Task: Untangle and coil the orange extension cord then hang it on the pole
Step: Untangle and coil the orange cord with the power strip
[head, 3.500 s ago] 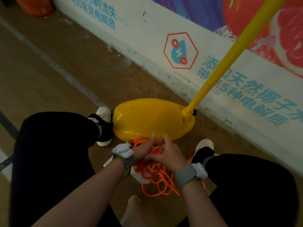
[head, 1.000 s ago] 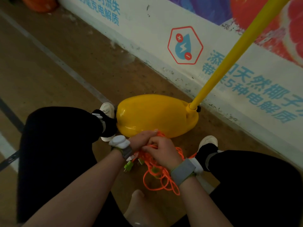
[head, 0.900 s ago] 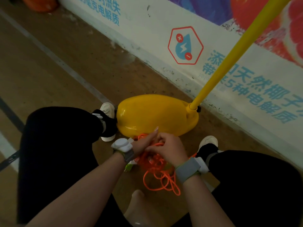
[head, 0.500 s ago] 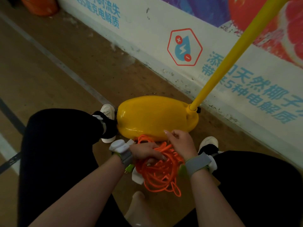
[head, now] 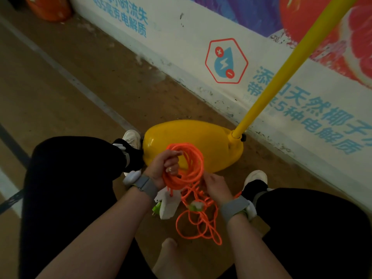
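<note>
An orange extension cord [head: 192, 168] is partly wound into a round coil held upright in front of me. My left hand [head: 164, 168] grips the coil's left side, fingers curled through the loops. Lower and to the right, my right hand [head: 216, 187] pinches loose strands hanging from the coil. More cord lies in a tangle on the floor [head: 198, 224] beneath, with a white socket block [head: 169, 204] and a green plug beside it. The yellow pole [head: 289, 65] rises slanted to the upper right from its yellow base [head: 217, 150], just beyond my hands.
I am crouched, with black-trousered knees on both sides and white shoes [head: 254, 177] on the brown floor. A white printed wall [head: 201, 43] runs diagonally behind the base. An orange object [head: 48, 7] stands at the far upper left.
My left hand has lifted the wound loops off the floor into an upright coil. My right hand dropped from near the base to the hanging strands. The socket block is now uncovered.
</note>
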Demonstrator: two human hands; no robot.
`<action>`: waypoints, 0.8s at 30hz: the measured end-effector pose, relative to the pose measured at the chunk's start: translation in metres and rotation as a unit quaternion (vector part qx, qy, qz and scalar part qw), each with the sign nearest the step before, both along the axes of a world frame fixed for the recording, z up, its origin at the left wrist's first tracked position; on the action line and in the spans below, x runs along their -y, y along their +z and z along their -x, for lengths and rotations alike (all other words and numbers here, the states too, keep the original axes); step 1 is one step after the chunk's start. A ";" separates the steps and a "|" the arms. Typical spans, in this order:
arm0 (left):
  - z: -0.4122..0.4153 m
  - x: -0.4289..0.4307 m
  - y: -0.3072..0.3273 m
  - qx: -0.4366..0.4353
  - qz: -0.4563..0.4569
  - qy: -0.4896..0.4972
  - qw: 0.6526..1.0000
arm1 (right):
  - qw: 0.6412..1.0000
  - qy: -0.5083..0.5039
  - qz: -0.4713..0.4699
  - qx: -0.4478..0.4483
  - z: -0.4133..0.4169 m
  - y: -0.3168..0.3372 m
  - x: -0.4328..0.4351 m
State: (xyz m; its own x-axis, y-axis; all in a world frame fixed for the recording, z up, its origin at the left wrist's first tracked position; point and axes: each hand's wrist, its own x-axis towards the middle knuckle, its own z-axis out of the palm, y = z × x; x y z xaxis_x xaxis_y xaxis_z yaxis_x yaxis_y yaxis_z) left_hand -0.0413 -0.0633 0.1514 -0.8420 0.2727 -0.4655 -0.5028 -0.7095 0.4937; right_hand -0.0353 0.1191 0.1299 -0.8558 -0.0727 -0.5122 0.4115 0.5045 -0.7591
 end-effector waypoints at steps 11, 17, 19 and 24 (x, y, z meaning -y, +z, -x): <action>0.020 0.036 -0.012 0.220 0.083 0.333 0.913 | 0.962 0.208 -0.176 -0.027 -0.014 -0.003 0.002; 0.013 0.035 -0.041 0.237 0.402 0.265 0.844 | 0.956 0.281 -0.041 -0.080 -0.014 0.049 0.018; 0.012 0.023 -0.031 0.146 0.505 0.222 0.821 | 0.947 0.295 -0.055 -0.117 -0.014 0.052 0.022; -0.003 -0.013 -0.017 -0.092 0.518 -0.021 0.850 | 0.942 0.294 -0.029 -0.160 -0.013 0.048 0.029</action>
State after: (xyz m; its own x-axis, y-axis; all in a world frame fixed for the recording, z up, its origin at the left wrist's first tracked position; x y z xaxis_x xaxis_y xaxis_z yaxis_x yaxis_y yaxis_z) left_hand -0.0387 -0.0506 0.1341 -0.9260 -0.1718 -0.3362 -0.3641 0.1701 0.9157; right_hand -0.0227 0.0897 0.1784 -0.7878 -0.5617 -0.2526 -0.1967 0.6181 -0.7611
